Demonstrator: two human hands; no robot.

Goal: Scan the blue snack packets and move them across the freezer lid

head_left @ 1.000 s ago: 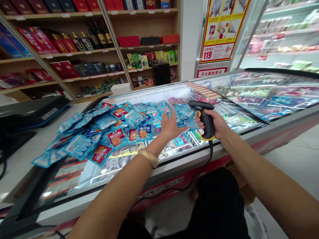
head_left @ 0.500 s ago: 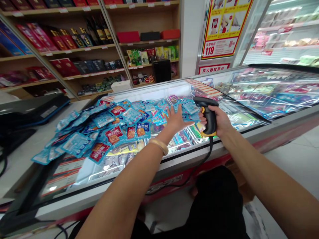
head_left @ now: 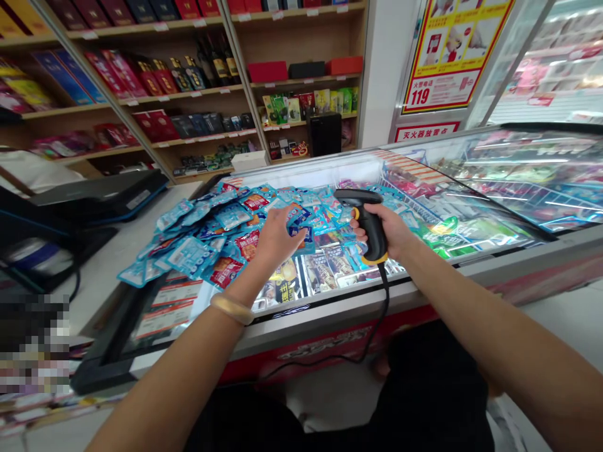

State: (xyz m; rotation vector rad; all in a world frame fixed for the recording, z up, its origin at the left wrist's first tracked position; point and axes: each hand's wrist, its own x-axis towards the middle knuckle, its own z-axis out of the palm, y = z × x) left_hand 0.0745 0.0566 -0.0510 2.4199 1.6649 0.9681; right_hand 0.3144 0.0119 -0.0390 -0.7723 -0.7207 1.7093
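My right hand (head_left: 393, 232) is wrapped round the grip of a black and yellow handheld barcode scanner (head_left: 375, 235). The scanner's head points left over the pile, and its cord drops from the base of the grip. On the left, my left hand (head_left: 276, 238), with a gold bangle at its wrist, reaches over the heap of blue snack packets (head_left: 191, 256). Its thumb is spread away from the fingers, whose tips are partly hidden behind the hand. Some packets show red or dark blue labels. The heap lies across the glass top of a chest freezer (head_left: 414, 295).
Frozen packages (head_left: 325, 270) show through the glass. A counter (head_left: 101, 251) with a dark device (head_left: 103, 194) stands at the left. Behind the freezer are shelves (head_left: 188, 91) of boxes and bottles and a small white box (head_left: 249, 161). The scanner's cord (head_left: 330, 360) hangs along the freezer's front.
My left hand has moved left from the far right end of the packets to the middle of the heap. The scanner in my right hand has shifted a little left. The view has turned left.
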